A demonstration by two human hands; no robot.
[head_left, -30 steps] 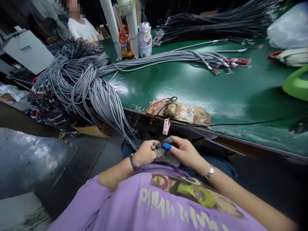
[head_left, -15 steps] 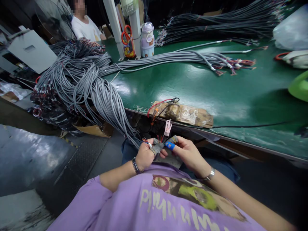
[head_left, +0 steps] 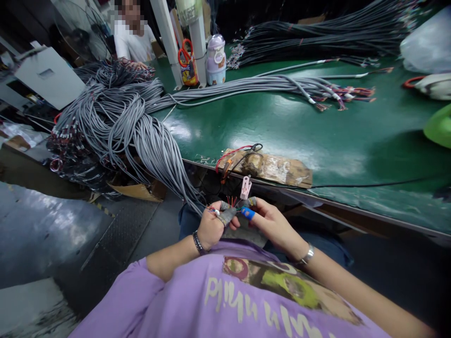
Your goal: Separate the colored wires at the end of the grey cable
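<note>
My left hand (head_left: 210, 228) is closed round the end of a grey cable (head_left: 186, 195) that hangs down from the big bundle, just below the table's front edge. Thin red wire ends (head_left: 231, 202) fan out of it between my two hands. My right hand (head_left: 273, 223) pinches those wire ends with thumb and forefinger; the fingertips wear grey cots and one blue cot (head_left: 247, 213). Both wrists carry metal bracelets.
A thick bundle of grey cables (head_left: 120, 122) drapes over the green table (head_left: 282, 126)'s left corner. A taped brown block (head_left: 271, 166) with red and black leads sits at the front edge, a pink clip (head_left: 244, 188) below it. Black cables lie at the back; another person (head_left: 132, 40) sits far left.
Both hands have risen slightly toward the table edge, and the red wire ends, hidden a second ago, now fan out between my fingers.
</note>
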